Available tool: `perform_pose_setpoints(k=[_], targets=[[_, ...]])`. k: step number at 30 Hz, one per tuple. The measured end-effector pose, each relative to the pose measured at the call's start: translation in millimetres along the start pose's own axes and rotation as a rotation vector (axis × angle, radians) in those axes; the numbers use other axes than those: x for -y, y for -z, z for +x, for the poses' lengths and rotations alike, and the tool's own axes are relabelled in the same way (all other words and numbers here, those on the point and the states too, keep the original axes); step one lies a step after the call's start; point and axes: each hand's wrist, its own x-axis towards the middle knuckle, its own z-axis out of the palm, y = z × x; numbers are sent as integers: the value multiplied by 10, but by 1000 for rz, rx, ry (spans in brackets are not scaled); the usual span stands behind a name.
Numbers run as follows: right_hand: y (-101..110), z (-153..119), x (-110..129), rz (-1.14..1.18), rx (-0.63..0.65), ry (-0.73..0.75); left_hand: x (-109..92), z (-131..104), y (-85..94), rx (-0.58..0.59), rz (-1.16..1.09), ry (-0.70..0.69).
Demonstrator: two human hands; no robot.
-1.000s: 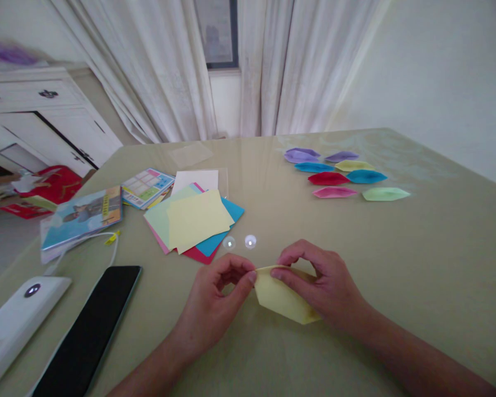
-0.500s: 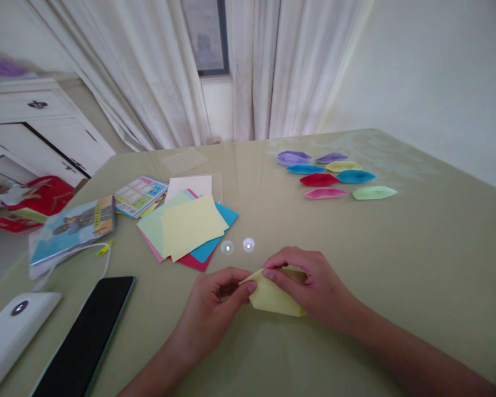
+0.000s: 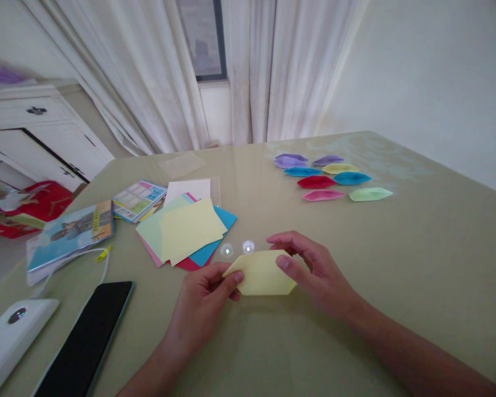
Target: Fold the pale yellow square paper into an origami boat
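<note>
A folded piece of pale yellow paper [image 3: 262, 275], a long shape with cut-off corners, is held just above the table. My left hand [image 3: 210, 292] pinches its left corner, thumb in front and fingers partly hidden behind. At the right end, my right hand [image 3: 318, 270] holds it loosely, the thumb resting on the front face. The right index finger reaches over behind the top edge, and the other right fingertips are mostly hidden. Beyond the left hand lies a fanned stack of coloured paper sheets [image 3: 190, 229], a yellow one on top.
Several folded paper boats [image 3: 315, 182] in different colours sit at the far right of the table [image 3: 417, 275]. Two small clear discs [image 3: 227, 251] lie behind the hands. At left are a phone [image 3: 91, 336], a white device [image 3: 19, 342], a cable and a picture booklet [image 3: 72, 231].
The yellow paper has turned so its broad flat face shows. My right hand has shifted from a pinch at the top edge to the right end, its fingers loosened.
</note>
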Motion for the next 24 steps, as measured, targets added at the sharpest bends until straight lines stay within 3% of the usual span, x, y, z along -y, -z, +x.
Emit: perform_pose_setpoints(k=[7, 12, 19, 24], targets=[[-5, 57, -153, 400, 26, -47, -37, 5, -15, -181, -114, 27], [-19, 57, -158, 372, -2, 7, 9, 25, -30, -194, -129, -14], [-28, 61, -147, 247, -130, -72, 33, 36, -50, -33, -170, -10], [-46, 45, -136, 242, -74, -62, 48, 17, -40, -18, -100, -51]])
